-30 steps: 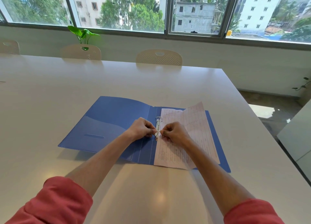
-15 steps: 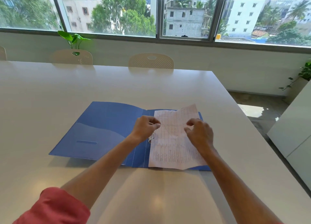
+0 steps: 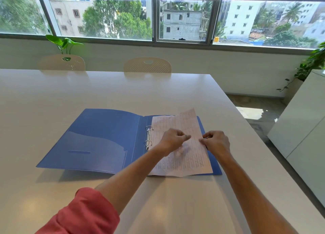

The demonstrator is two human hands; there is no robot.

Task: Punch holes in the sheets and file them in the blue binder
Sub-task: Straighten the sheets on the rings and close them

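The blue binder lies open on the white table, its two metal rings closed at the spine. Pinkish lined sheets lie on the binder's right half, threaded on the rings, with the far right corner curling up. My left hand hovers over the middle of the top sheet, fingers curled and thumb pointing right; whether it holds the paper is unclear. My right hand pinches the sheet's right edge.
Two beige chairs stand at the table's far side under the windows. A white cabinet stands to the right, beyond the table's right edge. Potted plants sit by the window ledge.
Both hands left the binder rings and moved right across the sheet. The left hand went from the sheet's left edge to its middle, the right hand to its right edge.
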